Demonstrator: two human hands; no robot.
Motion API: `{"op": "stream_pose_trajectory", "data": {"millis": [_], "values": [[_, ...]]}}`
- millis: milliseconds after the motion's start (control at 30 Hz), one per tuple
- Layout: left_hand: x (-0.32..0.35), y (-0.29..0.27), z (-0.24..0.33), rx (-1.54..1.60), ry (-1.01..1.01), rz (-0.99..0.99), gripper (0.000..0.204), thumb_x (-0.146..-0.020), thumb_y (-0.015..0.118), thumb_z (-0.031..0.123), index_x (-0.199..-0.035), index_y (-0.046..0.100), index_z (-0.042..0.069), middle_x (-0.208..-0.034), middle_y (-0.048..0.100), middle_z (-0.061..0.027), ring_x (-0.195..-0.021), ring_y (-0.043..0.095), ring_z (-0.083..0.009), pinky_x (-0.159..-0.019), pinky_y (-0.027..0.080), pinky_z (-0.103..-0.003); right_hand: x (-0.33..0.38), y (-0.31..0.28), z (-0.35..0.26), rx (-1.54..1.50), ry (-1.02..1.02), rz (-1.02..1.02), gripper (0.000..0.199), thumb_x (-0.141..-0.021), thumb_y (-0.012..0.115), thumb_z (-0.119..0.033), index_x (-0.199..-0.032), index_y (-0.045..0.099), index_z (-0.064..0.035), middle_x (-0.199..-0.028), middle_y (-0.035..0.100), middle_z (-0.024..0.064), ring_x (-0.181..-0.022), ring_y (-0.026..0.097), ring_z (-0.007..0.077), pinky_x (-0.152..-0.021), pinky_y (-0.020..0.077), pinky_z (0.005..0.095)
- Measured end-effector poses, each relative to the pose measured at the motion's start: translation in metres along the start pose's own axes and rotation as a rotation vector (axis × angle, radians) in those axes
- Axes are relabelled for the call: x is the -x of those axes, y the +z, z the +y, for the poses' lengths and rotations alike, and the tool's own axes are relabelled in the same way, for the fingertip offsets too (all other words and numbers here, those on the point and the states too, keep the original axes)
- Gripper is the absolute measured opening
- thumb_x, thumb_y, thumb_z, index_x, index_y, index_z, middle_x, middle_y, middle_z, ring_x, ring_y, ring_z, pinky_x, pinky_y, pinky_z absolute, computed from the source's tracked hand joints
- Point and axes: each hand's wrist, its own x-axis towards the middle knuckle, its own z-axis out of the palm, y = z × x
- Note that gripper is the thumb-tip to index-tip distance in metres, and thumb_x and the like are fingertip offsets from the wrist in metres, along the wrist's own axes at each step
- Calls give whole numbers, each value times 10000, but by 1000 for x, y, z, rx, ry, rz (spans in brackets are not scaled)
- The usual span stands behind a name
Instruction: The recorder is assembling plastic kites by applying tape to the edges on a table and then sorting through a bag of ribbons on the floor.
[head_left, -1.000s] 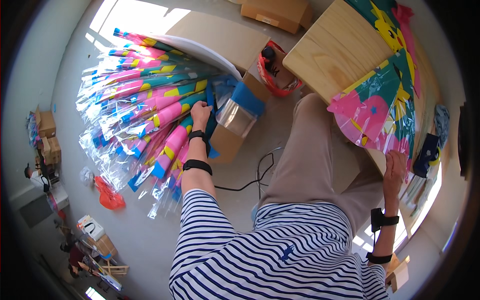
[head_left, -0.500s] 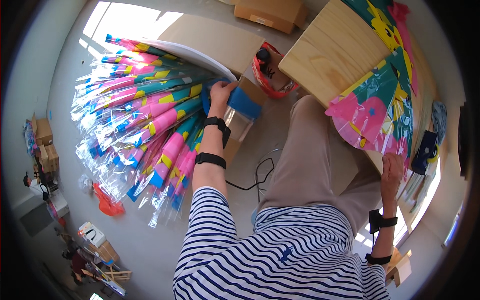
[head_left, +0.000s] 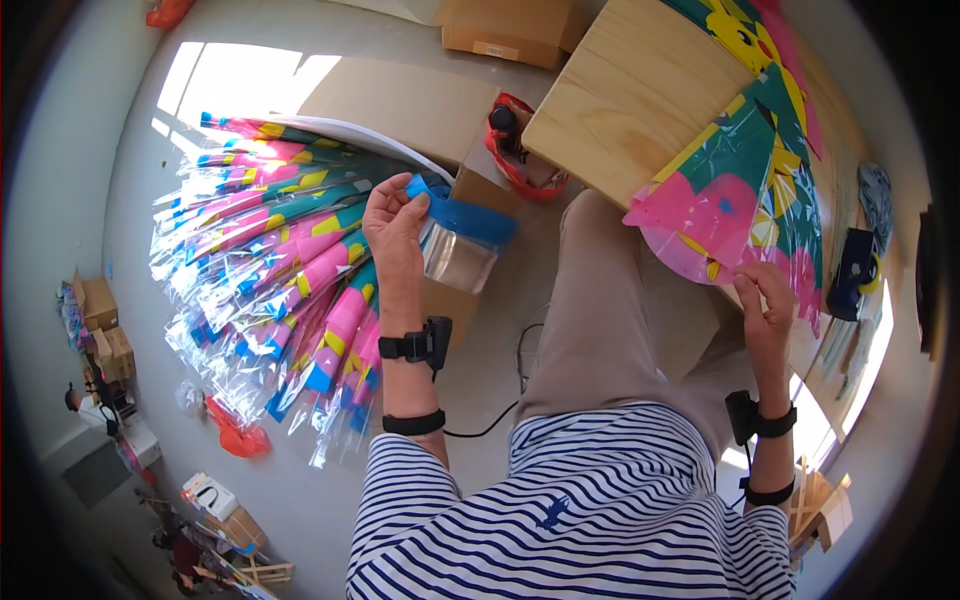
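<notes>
Flattened cardboard sheet (head_left: 400, 100) on the grey floor (head_left: 130, 150), closed cardboard box (head_left: 505, 30) beyond it. Red-rimmed basket (head_left: 520, 175) just beside the bench corner. Black cable (head_left: 500, 400) trailing across the floor. Small cardboard boxes (head_left: 100, 330) stacked far left.

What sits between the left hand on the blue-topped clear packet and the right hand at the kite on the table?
In the head view, between the left hand and right hand lies the person's beige-trousered leg.
</notes>
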Motion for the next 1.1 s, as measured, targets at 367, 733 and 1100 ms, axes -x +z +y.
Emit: {"op": "stream_pose_trajectory", "data": {"millis": [367, 733, 1100], "values": [[136, 203, 43, -222, 120, -636, 366, -772, 760, -76, -1074, 574, 13, -847, 608, 8, -773, 569, -58, -696, 474, -197, -27, 37, -66, -967, 314, -231, 153, -866, 731, -122, -930, 656, -5, -816, 605, -18, -751, 536, 46, -648, 452, 233], [186, 265, 22, -127, -200, -770, 303, -818, 711, -82, -1083, 583, -11, -947, 677, -61, -874, 647, -115, -798, 516, -242, 20, -29, -4, -1055, 282, -19, 69, -891, 693, -63, -877, 671, 1, -791, 608, -27, -745, 522, 45, -639, 441, 229], [211, 316, 14, -202, -213, -844, 211, -884, 723, 38, -1065, 629, -14, -948, 678, -41, -822, 635, -99, -749, 519, -235, 55, -63, 32, -1178, 318, 10, 98, -919, 670, -100, -920, 697, -6, -819, 627, -34, -763, 526, 42, -691, 425, 221]]}}
